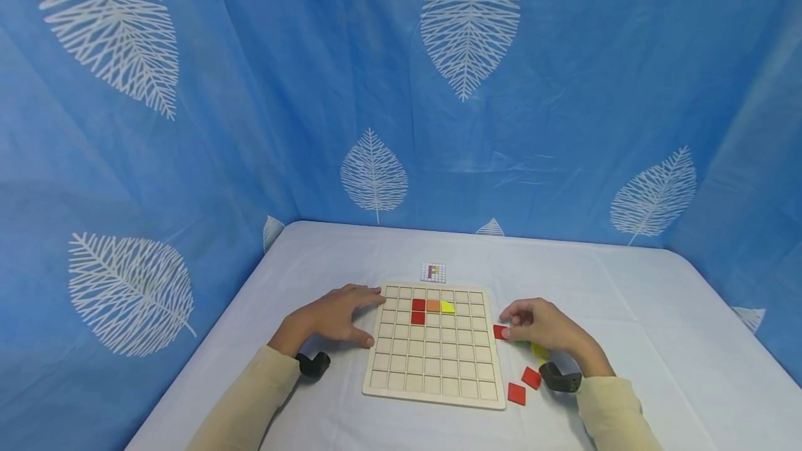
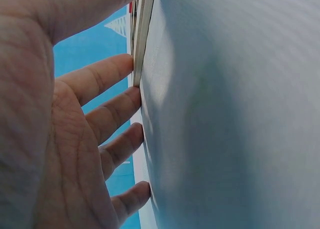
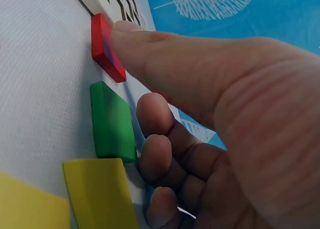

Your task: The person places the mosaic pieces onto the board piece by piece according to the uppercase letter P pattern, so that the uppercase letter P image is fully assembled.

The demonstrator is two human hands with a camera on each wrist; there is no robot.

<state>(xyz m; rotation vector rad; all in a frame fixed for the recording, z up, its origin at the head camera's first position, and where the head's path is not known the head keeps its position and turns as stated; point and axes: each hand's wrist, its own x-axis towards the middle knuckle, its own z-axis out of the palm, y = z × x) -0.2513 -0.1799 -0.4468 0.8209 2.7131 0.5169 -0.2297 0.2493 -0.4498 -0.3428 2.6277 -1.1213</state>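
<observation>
A pale wooden grid board point(image 1: 432, 367) lies flat on the table. At its left edge rests my left hand point(image 1: 335, 312), fingers spread, thumb and fingertips at the rim. Set in the board's upper cells are two red tiles point(image 1: 418, 305), an orange tile point(image 1: 433, 305) and a yellow piece with a rounded side point(image 1: 447, 307). To the right of the board, my right hand point(image 1: 545, 326) has its thumb at a flat red tile point(image 3: 100, 44) beside the rim; its other fingers are bent loosely, apart from the tile. Under that hand lie a green tile point(image 3: 112, 124) and yellow pieces point(image 3: 100, 189).
Two more red tiles, one point(image 1: 531, 377) by the right wrist and another point(image 1: 516, 394) near the board's lower right corner, lie on the white tablecloth point(image 1: 651, 339). A small printed grid card point(image 1: 434, 272) sits behind the board. Blue leaf-patterned curtain point(image 1: 501, 159) surrounds the table.
</observation>
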